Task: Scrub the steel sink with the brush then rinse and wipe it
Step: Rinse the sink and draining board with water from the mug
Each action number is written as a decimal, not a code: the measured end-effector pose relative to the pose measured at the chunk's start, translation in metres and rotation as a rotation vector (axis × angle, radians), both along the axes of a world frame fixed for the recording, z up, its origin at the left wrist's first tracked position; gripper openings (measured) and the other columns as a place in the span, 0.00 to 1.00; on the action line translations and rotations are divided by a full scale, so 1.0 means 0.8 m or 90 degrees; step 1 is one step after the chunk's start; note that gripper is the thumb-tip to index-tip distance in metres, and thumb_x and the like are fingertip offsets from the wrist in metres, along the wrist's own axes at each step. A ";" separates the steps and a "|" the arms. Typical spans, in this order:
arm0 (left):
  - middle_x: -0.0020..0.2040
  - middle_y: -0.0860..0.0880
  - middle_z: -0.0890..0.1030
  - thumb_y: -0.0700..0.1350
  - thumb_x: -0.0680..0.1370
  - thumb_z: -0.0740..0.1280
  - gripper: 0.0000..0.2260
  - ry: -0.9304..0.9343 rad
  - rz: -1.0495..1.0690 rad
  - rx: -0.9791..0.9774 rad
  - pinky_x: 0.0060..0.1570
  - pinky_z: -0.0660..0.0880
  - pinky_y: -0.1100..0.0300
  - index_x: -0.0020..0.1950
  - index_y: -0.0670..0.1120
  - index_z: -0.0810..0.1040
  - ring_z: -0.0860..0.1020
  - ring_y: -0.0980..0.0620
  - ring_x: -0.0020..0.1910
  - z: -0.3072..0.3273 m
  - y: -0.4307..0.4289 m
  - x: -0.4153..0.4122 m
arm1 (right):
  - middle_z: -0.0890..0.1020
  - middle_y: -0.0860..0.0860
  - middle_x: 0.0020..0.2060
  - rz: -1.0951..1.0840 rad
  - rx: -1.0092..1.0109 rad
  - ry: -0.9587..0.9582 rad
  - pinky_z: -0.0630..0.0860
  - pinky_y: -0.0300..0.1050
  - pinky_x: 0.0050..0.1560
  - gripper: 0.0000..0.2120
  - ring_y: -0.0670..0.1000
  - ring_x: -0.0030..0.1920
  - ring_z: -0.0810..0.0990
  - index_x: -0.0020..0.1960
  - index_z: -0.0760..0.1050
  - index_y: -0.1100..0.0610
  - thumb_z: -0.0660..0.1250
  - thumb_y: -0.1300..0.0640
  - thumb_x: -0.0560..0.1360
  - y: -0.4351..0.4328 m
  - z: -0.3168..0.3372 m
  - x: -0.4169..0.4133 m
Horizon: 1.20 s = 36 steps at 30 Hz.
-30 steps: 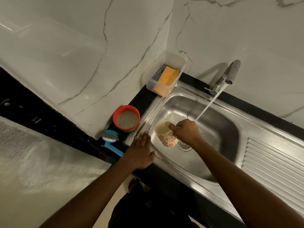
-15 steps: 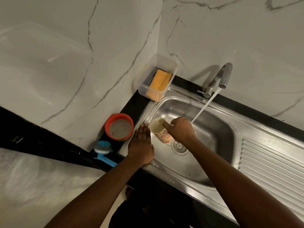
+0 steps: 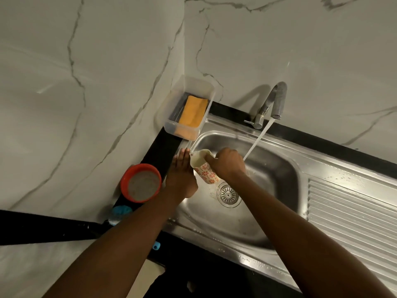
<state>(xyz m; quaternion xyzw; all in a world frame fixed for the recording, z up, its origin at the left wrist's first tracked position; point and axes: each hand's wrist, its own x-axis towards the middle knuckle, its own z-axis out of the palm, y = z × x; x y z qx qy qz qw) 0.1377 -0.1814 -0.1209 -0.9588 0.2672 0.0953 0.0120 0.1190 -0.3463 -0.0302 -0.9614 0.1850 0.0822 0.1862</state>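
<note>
Under running tap point(image 3: 277, 100), steel sink point(image 3: 270, 181) wet, shiny

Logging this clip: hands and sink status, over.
Right hand grips cup, tipped in sink. Left hand flat on its rim. Tap running. Brush idle on counter.

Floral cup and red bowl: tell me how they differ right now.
The floral cup is tilted, gripped by the right hand over the sink; the red bowl stands upright on the black counter, untouched. The cup is cream with red flowers; the bowl is plain red. The cup is narrow, the bowl wide. Both are open-topped.
</note>
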 end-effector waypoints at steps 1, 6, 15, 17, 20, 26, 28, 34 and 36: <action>0.84 0.37 0.43 0.50 0.81 0.61 0.39 -0.006 -0.005 -0.012 0.81 0.41 0.43 0.84 0.40 0.42 0.42 0.37 0.83 -0.001 0.000 0.006 | 0.80 0.49 0.30 -0.003 0.004 -0.005 0.72 0.40 0.31 0.30 0.49 0.31 0.80 0.37 0.79 0.56 0.62 0.31 0.79 0.001 0.001 0.003; 0.83 0.39 0.36 0.52 0.82 0.56 0.39 0.002 -0.037 0.072 0.81 0.39 0.43 0.83 0.40 0.35 0.36 0.38 0.83 -0.003 0.000 0.023 | 0.82 0.48 0.30 -0.047 0.106 0.021 0.71 0.38 0.30 0.30 0.47 0.29 0.81 0.35 0.80 0.54 0.60 0.31 0.80 -0.014 -0.009 -0.018; 0.83 0.38 0.37 0.54 0.84 0.53 0.37 -0.036 -0.127 0.137 0.81 0.41 0.43 0.83 0.39 0.36 0.37 0.39 0.83 0.004 -0.004 0.042 | 0.88 0.52 0.40 -0.148 0.235 0.081 0.85 0.50 0.48 0.22 0.51 0.38 0.86 0.48 0.85 0.59 0.62 0.43 0.82 -0.033 -0.024 -0.014; 0.84 0.39 0.38 0.54 0.84 0.53 0.36 -0.033 -0.143 0.136 0.81 0.40 0.44 0.83 0.40 0.38 0.38 0.39 0.83 0.003 -0.014 0.052 | 0.88 0.54 0.43 -0.129 0.192 0.056 0.85 0.52 0.48 0.24 0.54 0.41 0.87 0.50 0.84 0.60 0.60 0.41 0.83 -0.026 -0.016 0.012; 0.84 0.39 0.42 0.54 0.84 0.55 0.36 -0.011 -0.165 0.115 0.81 0.36 0.45 0.84 0.41 0.41 0.39 0.38 0.83 0.001 -0.026 0.063 | 0.87 0.54 0.45 -0.112 0.116 0.034 0.84 0.50 0.48 0.25 0.55 0.43 0.86 0.52 0.84 0.59 0.59 0.39 0.83 -0.019 -0.007 0.038; 0.83 0.37 0.36 0.54 0.83 0.55 0.39 -0.061 -0.157 0.092 0.81 0.39 0.44 0.83 0.39 0.35 0.37 0.37 0.83 -0.014 -0.043 0.072 | 0.87 0.54 0.45 -0.101 0.183 0.058 0.71 0.39 0.33 0.23 0.51 0.39 0.84 0.51 0.84 0.57 0.58 0.42 0.85 -0.032 -0.016 -0.003; 0.83 0.37 0.37 0.56 0.82 0.59 0.42 -0.039 -0.136 0.067 0.82 0.42 0.43 0.83 0.38 0.36 0.37 0.38 0.83 -0.017 -0.052 0.077 | 0.88 0.54 0.48 -0.123 0.231 0.070 0.72 0.40 0.34 0.20 0.51 0.41 0.84 0.52 0.85 0.58 0.59 0.47 0.84 -0.039 -0.017 -0.027; 0.83 0.37 0.37 0.54 0.78 0.62 0.45 -0.018 -0.121 0.054 0.81 0.43 0.41 0.83 0.37 0.38 0.36 0.37 0.83 -0.016 -0.075 0.088 | 0.88 0.50 0.43 -0.181 0.328 0.074 0.82 0.51 0.46 0.18 0.50 0.43 0.85 0.42 0.86 0.53 0.63 0.45 0.79 -0.066 -0.006 -0.099; 0.83 0.38 0.36 0.53 0.79 0.62 0.44 -0.002 -0.112 0.038 0.82 0.42 0.42 0.83 0.38 0.37 0.37 0.39 0.83 -0.014 -0.080 0.089 | 0.88 0.49 0.40 -0.215 0.366 0.040 0.82 0.61 0.53 0.17 0.52 0.44 0.86 0.40 0.85 0.50 0.63 0.40 0.74 -0.084 -0.003 -0.132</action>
